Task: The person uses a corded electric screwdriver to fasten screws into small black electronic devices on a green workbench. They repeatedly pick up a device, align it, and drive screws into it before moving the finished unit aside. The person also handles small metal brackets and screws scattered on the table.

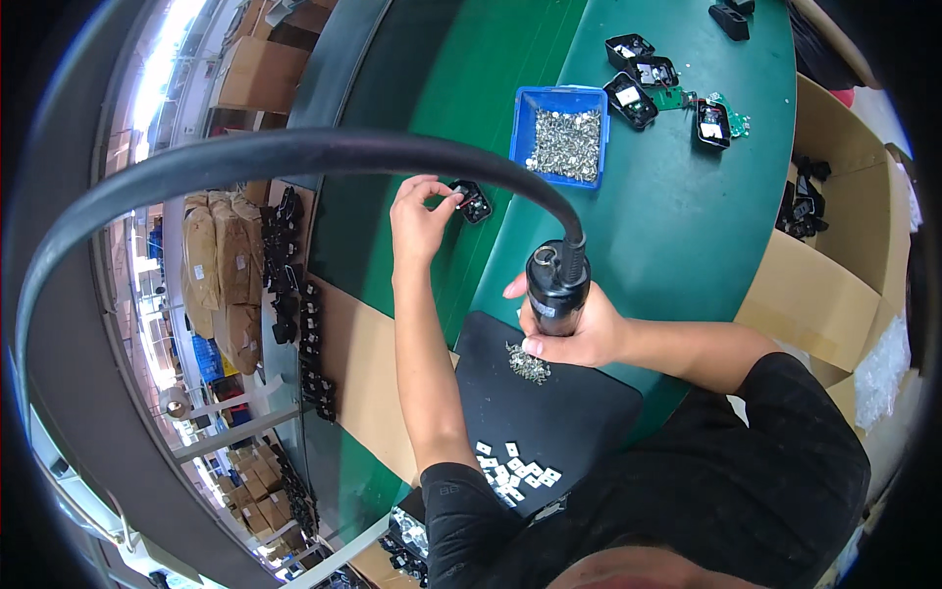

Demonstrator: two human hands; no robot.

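My left hand point(420, 218) reaches out over the green belt and pinches a small black plastic housing point(473, 202) at its edge. My right hand point(574, 329) is wrapped around a black electric screwdriver point(556, 283) held upright, with a thick black cable point(294, 149) arching up and left from its top. Just below that hand lies a small heap of screws point(528, 364) on a black mat point(559, 417). Several small white square parts point(515, 469) lie nearer my body on the same mat.
A blue tray point(521, 133) filled with silvery screws stands on the green table point(677, 216). Behind it lie several open black housings point(633, 100) and green circuit boards point(731, 116). A cardboard box point(834, 265) with black parts stands at right.
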